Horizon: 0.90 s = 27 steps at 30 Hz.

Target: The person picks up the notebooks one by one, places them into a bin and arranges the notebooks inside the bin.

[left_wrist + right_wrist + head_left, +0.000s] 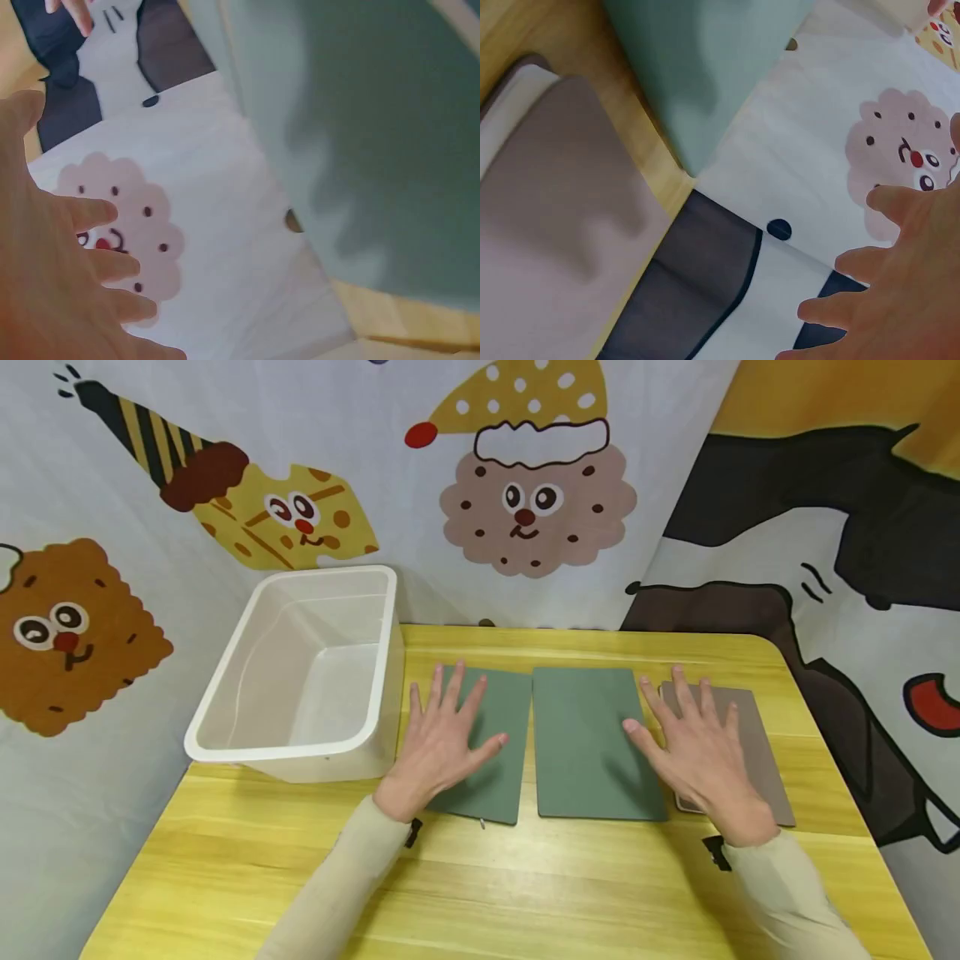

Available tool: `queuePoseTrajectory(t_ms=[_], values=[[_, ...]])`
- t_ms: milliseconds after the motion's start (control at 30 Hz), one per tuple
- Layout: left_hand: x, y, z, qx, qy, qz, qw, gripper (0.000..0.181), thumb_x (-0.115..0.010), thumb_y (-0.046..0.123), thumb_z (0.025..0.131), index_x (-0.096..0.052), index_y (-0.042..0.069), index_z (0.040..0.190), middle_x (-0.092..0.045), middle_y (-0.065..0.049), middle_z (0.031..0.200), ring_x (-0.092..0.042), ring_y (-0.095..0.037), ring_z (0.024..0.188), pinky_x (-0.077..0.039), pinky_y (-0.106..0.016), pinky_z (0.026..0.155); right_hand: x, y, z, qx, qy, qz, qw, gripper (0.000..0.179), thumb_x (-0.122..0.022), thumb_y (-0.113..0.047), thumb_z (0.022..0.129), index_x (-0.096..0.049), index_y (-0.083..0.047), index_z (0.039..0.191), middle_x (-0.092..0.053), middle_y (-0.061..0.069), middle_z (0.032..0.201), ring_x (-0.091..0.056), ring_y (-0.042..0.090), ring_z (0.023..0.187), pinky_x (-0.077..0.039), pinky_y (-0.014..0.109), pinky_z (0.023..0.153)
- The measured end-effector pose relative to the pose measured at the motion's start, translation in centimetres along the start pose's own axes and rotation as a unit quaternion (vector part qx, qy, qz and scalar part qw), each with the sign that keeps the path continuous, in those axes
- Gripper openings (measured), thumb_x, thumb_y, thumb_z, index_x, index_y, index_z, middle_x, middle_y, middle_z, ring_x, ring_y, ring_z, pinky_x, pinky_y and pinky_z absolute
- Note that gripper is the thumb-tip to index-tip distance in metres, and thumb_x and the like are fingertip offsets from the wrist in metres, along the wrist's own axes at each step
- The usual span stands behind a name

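Note:
Two green notebooks lie side by side on the table, the left one [506, 743] slightly turned and the middle one [585, 743] straighter. To their right is a grey-brown notebook [767, 768], whose page edges show in the right wrist view. My left hand [437, 739] is spread over the left green notebook, fingers straight, holding nothing. Between the middle and the grey-brown notebooks, my right hand [701, 756] spreads its fingers, also holding nothing. Both hands cast shadows on the covers and appear raised above them. Parts of both outer notebooks are hidden under the hands.
A white plastic bin [386, 693] stands at the table's back left, close beside my left hand. The wooden table [525, 893] meets a cartoon-printed cloth [420, 527] at the back. Dark straps [717, 853] circle my wrists.

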State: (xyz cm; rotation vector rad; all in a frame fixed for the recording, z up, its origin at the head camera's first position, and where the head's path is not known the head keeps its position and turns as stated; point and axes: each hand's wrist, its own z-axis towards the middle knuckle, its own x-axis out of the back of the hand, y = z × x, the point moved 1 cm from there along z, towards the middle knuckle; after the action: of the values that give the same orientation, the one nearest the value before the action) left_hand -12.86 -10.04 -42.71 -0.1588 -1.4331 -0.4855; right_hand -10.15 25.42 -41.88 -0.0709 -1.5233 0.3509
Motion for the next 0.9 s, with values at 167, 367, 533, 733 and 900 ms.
queuePoseTrajectory(t_ms=[167,367,533,733,900], values=[[1.9,0.4,-0.3,-0.005,0.018,-0.011,0.9998,0.090,-0.045,0.073,0.097,-0.028,0.018,0.165,0.003,-0.012,0.173,-0.001,-0.045,0.157,-0.008,-0.073,0.119,0.9,0.5,-0.3,-0.003,0.013,0.007,0.9999,0.075,-0.039,-0.061,0.106,-0.020,-0.022,0.168,0.001,0.021,0.172,0.002,0.059,0.151,-0.001,0.087,0.106],[4.3,0.8,-0.6,-0.014,0.038,-0.003,0.9992,0.090,-0.046,0.073,0.097,-0.027,0.018,0.166,0.004,-0.012,0.173,0.002,-0.043,0.157,-0.007,-0.070,0.121,1.7,1.5,-0.6,-0.011,0.021,0.014,0.9996,0.072,-0.039,-0.058,0.108,-0.023,-0.020,0.167,-0.002,0.023,0.172,-0.003,0.063,0.149,-0.004,0.087,0.106],[6.4,0.5,-1.0,-0.009,0.067,0.001,0.9977,0.090,-0.047,0.072,0.096,-0.029,0.018,0.165,-0.001,-0.012,0.174,0.004,-0.040,0.158,-0.006,-0.068,0.122,1.9,2.8,-0.8,-0.024,0.020,0.036,0.9989,0.072,-0.038,-0.057,0.108,-0.022,-0.019,0.167,-0.002,0.025,0.171,-0.005,0.065,0.148,-0.004,0.088,0.103],[8.9,-1.0,-2.0,-0.004,0.118,-0.005,0.9930,0.091,-0.043,0.072,0.096,-0.030,0.015,0.165,0.002,-0.009,0.174,0.001,-0.042,0.158,-0.007,-0.072,0.120,1.6,4.6,-1.0,-0.047,0.000,0.048,0.9977,0.074,-0.037,-0.057,0.108,-0.017,-0.019,0.168,0.004,0.025,0.171,0.001,0.064,0.148,-0.003,0.089,0.103],[11.0,-3.6,-3.3,0.030,0.139,-0.015,0.9897,0.093,-0.035,0.077,0.097,-0.030,0.013,0.165,-0.001,-0.010,0.174,-0.002,-0.045,0.157,-0.007,-0.074,0.119,1.3,6.4,-1.1,-0.066,-0.023,0.051,0.9963,0.075,-0.035,-0.057,0.108,-0.012,-0.018,0.168,0.007,0.029,0.169,0.002,0.067,0.146,-0.006,0.088,0.102]])
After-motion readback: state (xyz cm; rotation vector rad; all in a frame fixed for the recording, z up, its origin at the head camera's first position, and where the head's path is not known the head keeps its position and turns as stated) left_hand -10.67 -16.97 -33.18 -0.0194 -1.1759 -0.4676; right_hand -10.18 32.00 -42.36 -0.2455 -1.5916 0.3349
